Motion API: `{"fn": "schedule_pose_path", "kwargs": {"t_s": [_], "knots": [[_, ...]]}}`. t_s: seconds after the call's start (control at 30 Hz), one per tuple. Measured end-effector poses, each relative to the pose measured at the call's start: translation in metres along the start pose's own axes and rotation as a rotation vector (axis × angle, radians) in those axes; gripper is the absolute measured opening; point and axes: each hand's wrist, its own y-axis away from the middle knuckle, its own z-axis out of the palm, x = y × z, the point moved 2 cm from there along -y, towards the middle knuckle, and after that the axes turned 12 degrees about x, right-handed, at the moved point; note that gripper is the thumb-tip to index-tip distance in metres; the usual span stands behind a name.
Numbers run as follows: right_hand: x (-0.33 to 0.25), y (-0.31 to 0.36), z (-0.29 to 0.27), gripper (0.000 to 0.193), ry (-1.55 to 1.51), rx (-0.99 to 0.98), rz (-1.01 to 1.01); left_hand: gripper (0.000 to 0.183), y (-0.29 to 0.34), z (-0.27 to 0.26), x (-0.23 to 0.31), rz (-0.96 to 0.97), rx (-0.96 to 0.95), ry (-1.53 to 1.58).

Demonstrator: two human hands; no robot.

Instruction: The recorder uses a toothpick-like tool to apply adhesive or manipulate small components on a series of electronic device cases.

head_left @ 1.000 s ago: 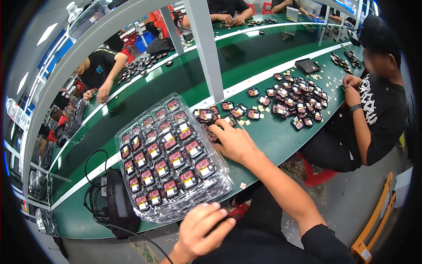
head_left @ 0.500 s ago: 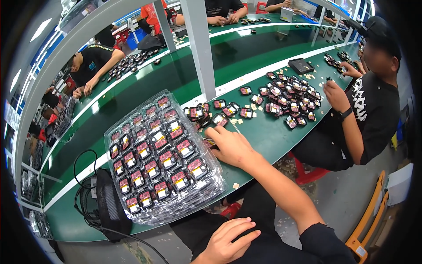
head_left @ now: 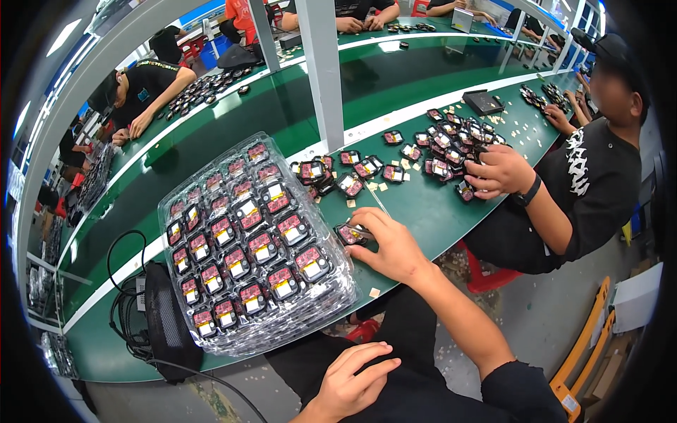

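My right hand (head_left: 391,247) is at the table edge, just right of a stack of clear plastic trays. Its thumb and fingers close on a small black device (head_left: 347,234) with a pink and white label face, low over the green table. The top tray (head_left: 337,280) holds rows of similar black devices (head_left: 252,296), faces up. A small cluster of loose devices (head_left: 312,171) lies beyond my right hand. My left hand (head_left: 358,379) hovers over my lap, holding nothing, with its fingers stretched out and slightly bent.
A large heap of devices (head_left: 441,144) lies to the right, where a co-worker's hand (head_left: 497,173) reaches in. Small beige squares (head_left: 374,292) dot the green table. A black mesh pouch (head_left: 169,324) with cables sits left of the trays. A grey post (head_left: 321,77) rises behind them.
My right hand has drawn nearer and now grips a device beside the trays. The co-worker's raised hand has come down to the heap. My left hand stays about where it was.
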Motion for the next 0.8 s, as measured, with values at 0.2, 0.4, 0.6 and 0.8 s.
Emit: {"fn": "schedule_pose_path", "kwargs": {"t_s": [0.2, 0.4, 0.6, 0.8], "knots": [[0.003, 0.005, 0.003, 0.040, -0.023, 0.102, -0.002, 0.037, 0.003, 0.002, -0.009, -0.037, -0.012, 0.031], [0.009, 0.007, 0.002, 0.039, -0.170, 0.154, 0.102, 0.037, 0.008, 0.007, -0.017, -0.025, -0.004, 0.020], [0.011, 0.004, -0.006, 0.039, -0.214, 0.097, 0.377, 0.038, 0.010, 0.008, -0.019, -0.054, -0.026, 0.019], [0.019, 0.007, 0.009, 0.029, -0.187, 0.281, 0.097, 0.038, 0.011, 0.009, -0.018, -0.083, -0.034, 0.017]]}}
